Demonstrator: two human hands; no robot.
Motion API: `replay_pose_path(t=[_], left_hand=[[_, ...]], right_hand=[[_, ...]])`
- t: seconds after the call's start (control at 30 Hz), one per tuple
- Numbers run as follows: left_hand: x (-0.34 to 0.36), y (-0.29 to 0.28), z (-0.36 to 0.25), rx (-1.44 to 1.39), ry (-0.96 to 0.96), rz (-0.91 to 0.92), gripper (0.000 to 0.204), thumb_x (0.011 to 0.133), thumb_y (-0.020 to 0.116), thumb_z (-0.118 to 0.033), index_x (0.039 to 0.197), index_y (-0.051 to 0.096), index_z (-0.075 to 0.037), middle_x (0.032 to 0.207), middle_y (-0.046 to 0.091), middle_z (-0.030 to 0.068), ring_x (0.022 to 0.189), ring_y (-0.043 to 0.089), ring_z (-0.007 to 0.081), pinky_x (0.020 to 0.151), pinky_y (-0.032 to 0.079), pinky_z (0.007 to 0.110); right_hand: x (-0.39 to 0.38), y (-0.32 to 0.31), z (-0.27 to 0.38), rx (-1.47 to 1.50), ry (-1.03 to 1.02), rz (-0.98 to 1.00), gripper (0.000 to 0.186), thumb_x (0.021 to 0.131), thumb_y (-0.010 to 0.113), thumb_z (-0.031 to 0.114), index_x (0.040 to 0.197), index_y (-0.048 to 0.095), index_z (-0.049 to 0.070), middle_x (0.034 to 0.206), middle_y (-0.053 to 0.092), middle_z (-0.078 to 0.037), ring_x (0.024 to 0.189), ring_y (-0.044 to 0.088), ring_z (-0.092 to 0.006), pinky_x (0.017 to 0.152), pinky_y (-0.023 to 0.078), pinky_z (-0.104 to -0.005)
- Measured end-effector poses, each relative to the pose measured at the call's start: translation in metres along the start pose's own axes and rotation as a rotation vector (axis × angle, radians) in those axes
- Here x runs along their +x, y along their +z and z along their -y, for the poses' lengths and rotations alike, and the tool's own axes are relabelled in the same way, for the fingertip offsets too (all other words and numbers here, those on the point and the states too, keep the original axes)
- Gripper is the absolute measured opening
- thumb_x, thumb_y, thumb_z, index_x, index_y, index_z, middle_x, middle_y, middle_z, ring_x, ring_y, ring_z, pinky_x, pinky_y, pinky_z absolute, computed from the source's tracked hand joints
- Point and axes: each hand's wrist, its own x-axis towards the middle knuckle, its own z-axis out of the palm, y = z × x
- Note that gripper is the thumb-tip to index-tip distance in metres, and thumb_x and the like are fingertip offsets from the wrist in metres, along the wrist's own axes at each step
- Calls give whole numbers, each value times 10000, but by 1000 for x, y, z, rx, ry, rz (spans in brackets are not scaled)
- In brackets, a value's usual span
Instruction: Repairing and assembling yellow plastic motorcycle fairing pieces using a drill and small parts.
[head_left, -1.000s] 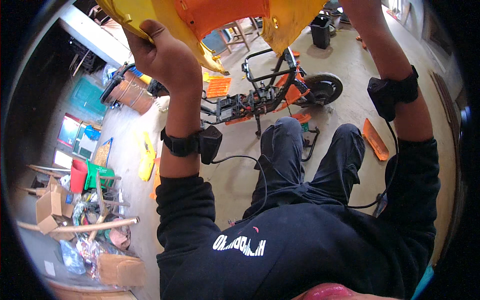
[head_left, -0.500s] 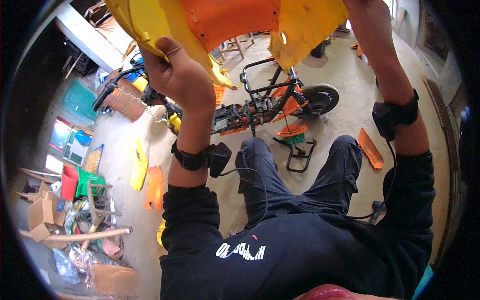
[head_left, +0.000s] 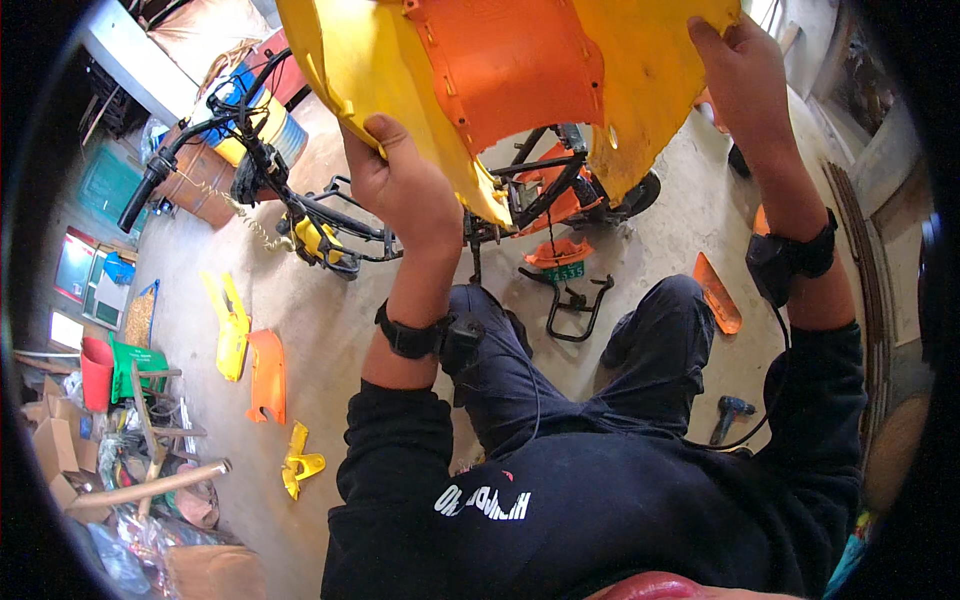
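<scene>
Held up in front of me is a large plastic body panel (head_left: 505,70), orange in the middle with yellow sides. My left hand (head_left: 410,190) grips its left yellow edge, thumb on top. At the right edge, my right hand (head_left: 745,85) pinches the yellow part between thumb and fingers. Behind and below the panel stands a stripped two-wheeler, its black frame (head_left: 568,180) bare and its handlebar (head_left: 205,125) off to the left. The panel hides part of the frame. A dark rear wheel (head_left: 640,195) shows beyond its lower right edge.
On the floor to my left lie a yellow panel (head_left: 232,340), an orange panel (head_left: 266,375) and a small yellow piece (head_left: 300,462). An orange strip (head_left: 717,292) and a power drill (head_left: 732,418) lie right. A black bracket (head_left: 580,318) lies ahead; boxes and clutter (head_left: 60,450) fill the left.
The panel has come lower in view and slightly right, with both hands still on it. More of the handlebar and front frame shows at left, and the drill is now plainly visible.
</scene>
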Motion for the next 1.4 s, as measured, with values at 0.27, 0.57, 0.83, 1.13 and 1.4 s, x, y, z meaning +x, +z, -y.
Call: replay_pose_path(t=[0.27, 0.57, 0.83, 1.13, 1.4], left_hand=[[-20, -47, -1, 160, -23, -84, 333, 1060, 461, -217, 1258, 540, 39, 1124, 618, 102, 997, 571, 154, 863, 474, 299], [-58, -110, -2, 96, -279, -359, 368, 1064, 416, -214, 1340, 457, 26, 1233, 572, 151, 1062, 595, 236, 913, 491, 367], [-90, -127, 16, 230, -374, -354, 400, 1070, 396, -193, 1412, 406, 14, 1318, 543, 162, 1148, 583, 264, 979, 473, 381], [-117, -137, 15, 64, -381, -394, 428, 1049, 415, -132, 1449, 347, 2, 1395, 481, 166, 1229, 538, 283, 1041, 439, 395], [-139, -158, 12, 61, -464, -434, 490, 978, 490, 0, 1437, 321, 27, 1403, 457, 167, 1273, 494, 274, 1070, 402, 383]], right_hand=[[-1, 31, -41, -605, -245, 70, 245, 960, 587, 156, 1102, 644, -36, 867, 704, -84, 793, 643, -127, 736, 512, -305], [-35, 105, 18, -230, -6, 195, 503, 846, 546, 58, 1348, 556, 82, 838, 663, -216, 677, 667, -196, 661, 525, -324], [-59, 129, -9, -168, 126, 334, 489, 834, 545, 58, 1319, 573, 117, 860, 657, -247, 800, 674, -401, 684, 527, -399], [-61, 163, -9, -207, 86, 399, 440, 862, 542, 40, 1299, 581, 70, 929, 664, -253, 839, 677, -393, 722, 528, -412], [-63, 193, -4, -173, 57, 456, 383, 882, 539, 28, 1256, 611, 66, 917, 676, -214, 769, 676, -347, 705, 528, -371]])
